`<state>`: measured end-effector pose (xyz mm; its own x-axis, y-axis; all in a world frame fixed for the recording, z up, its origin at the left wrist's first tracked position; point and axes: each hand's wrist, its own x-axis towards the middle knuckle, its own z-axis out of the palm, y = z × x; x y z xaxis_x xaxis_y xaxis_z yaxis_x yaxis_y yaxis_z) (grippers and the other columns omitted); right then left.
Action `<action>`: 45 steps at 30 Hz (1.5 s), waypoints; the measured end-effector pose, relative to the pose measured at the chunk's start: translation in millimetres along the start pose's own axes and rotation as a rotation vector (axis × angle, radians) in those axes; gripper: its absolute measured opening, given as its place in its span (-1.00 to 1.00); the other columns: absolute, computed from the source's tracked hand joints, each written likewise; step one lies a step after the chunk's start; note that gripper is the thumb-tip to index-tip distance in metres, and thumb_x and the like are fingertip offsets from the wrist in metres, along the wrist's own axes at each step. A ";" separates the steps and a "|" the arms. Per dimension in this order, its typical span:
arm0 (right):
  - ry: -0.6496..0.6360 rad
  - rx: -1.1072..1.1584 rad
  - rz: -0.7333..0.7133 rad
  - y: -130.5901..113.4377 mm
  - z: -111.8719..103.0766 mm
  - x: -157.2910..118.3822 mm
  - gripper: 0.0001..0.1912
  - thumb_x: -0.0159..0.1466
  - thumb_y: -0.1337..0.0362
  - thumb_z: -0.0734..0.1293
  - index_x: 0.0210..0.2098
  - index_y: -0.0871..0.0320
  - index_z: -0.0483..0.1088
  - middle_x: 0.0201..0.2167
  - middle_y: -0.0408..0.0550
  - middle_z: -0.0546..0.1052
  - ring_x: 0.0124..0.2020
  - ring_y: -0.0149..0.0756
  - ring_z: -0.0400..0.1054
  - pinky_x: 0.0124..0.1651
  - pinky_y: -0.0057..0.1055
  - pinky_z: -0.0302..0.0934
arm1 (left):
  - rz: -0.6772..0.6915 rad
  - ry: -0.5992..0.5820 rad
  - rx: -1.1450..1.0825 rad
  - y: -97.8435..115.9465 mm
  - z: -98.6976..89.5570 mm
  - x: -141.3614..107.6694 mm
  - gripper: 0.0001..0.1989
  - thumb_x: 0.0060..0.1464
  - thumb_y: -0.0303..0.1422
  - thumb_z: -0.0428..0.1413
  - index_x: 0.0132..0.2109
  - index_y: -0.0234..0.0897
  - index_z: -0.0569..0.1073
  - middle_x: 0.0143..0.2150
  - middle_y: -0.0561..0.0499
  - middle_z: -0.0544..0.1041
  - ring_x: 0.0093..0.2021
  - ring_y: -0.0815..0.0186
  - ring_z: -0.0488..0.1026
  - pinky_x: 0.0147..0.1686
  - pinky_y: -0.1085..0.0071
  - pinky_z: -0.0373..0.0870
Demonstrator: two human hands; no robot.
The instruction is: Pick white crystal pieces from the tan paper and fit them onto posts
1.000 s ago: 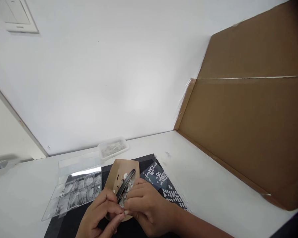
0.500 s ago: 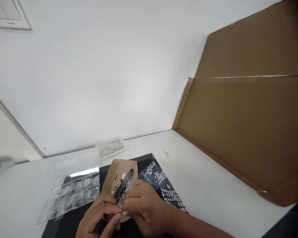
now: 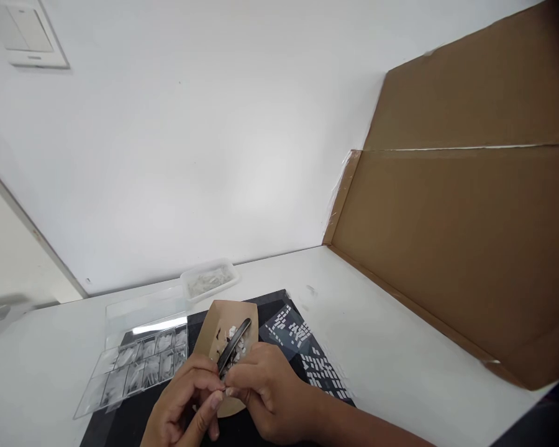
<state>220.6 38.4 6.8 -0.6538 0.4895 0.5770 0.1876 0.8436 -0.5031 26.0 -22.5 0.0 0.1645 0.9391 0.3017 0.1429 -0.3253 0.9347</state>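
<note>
My left hand (image 3: 186, 403) and my right hand (image 3: 272, 391) meet fingertip to fingertip above the near part of a brown paper tray (image 3: 208, 329). Both are closed in a pinch; whatever lies between the fingertips is too small to make out. A slim dark tool (image 3: 234, 344) slants across the tray, its lower end by my left fingers. I cannot tell whether those fingers touch it. Small white bits (image 3: 233, 331) and dark scraps lie in the tray, partly covered by my hands. Right of it, a dark sheet (image 3: 286, 340) carries rows of small white rectangles.
On the left, an open clear compartment box (image 3: 106, 366) contains translucent pieces. A white tub (image 3: 235, 277) of similar pieces stands by the wall. Under the work is a black mat (image 3: 272, 300) on the white table (image 3: 382, 347). A tall cardboard panel (image 3: 447, 230) borders the right side.
My right fingers have shifted slightly, curling closer over the pinch. My left hand is nearly where it was. The whole view has tilted a little.
</note>
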 end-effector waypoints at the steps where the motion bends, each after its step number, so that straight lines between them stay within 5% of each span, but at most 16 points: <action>1: -0.014 0.015 0.013 -0.1 0.2 -0.5 -0.77 0.34 0.29 0.19 -0.47 0.10 0.20 -0.62 -0.26 0.25 -0.57 -0.45 0.13 -0.42 -0.46 0.01 | 0.000 -0.039 -0.005 -1.1 -2.4 0.4 -0.85 0.32 -0.27 0.06 -0.17 -0.20 0.48 -0.15 -0.03 0.42 -0.54 0.48 0.40 -0.47 0.49 0.44; 5: -0.013 0.083 0.010 0.7 0.9 -1.1 -0.75 0.35 0.29 0.20 -0.48 0.10 0.22 -0.61 -0.26 0.24 -0.56 -0.45 0.12 -0.43 -0.48 0.01 | 0.024 -0.145 0.003 -2.6 -9.4 1.6 -0.84 0.34 -0.30 0.03 -0.17 -0.22 0.48 -0.14 -0.04 0.41 -0.56 0.51 0.40 -0.45 0.49 0.48; 14: 0.193 0.267 0.189 -7.3 -9.2 8.1 -0.81 0.28 0.14 0.44 -0.31 0.12 0.48 -0.43 -0.15 0.42 -0.38 -0.38 0.30 -0.33 -0.46 0.17 | 0.110 -0.090 0.112 -10.2 -17.4 5.6 -0.88 0.30 -0.35 0.09 -0.17 -0.22 0.52 -0.23 -0.03 0.38 -0.48 0.45 0.42 -0.45 0.49 0.44; 20: 0.085 0.452 0.270 -13.6 -13.6 9.1 -0.79 0.30 0.12 0.43 -0.34 0.13 0.50 -0.33 -0.13 0.47 -0.38 -0.42 0.29 -0.36 -0.49 0.18 | 0.159 -0.119 0.111 -11.2 -17.0 5.4 -0.87 0.31 -0.39 0.07 -0.19 -0.22 0.52 -0.20 -0.03 0.38 -0.49 0.47 0.43 -0.47 0.50 0.45; 32: -0.063 0.558 0.084 -13.4 -24.9 11.7 -0.72 0.26 0.09 0.46 -0.42 0.16 0.49 -0.43 -0.16 0.47 -0.34 -0.42 0.35 -0.26 -0.48 0.21 | 0.241 -0.252 0.100 1.8 -19.3 5.1 -0.86 0.29 -0.43 0.07 -0.16 -0.19 0.53 -0.25 -0.04 0.40 -0.47 0.44 0.42 -0.52 0.52 0.47; 37: -0.071 0.529 0.168 -12.8 -25.6 8.8 -0.72 0.22 0.06 0.49 -0.36 0.16 0.51 -0.43 -0.18 0.45 -0.44 -0.47 0.27 -0.45 -0.54 0.09 | 0.263 -0.186 0.129 -5.7 -22.4 5.8 -0.83 0.26 -0.47 0.10 -0.11 -0.15 0.55 -0.25 -0.05 0.43 -0.43 0.40 0.45 -0.55 0.55 0.45; 45: -0.057 0.476 0.282 -12.7 -25.9 8.5 -0.73 0.23 0.05 0.48 -0.31 0.14 0.52 -0.36 -0.15 0.50 -0.48 -0.49 0.26 -0.44 -0.53 0.16 | 0.412 -0.123 0.349 -4.1 -25.2 14.4 -0.78 0.21 -0.53 0.15 -0.08 -0.13 0.56 -0.27 -0.02 0.47 -0.38 0.37 0.47 -0.41 0.49 0.46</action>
<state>231.7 37.6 34.8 -0.6677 0.6578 0.3486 0.0175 0.4820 -0.8760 3.1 -4.8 5.3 0.3849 0.7137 0.5852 0.3541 -0.6998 0.6205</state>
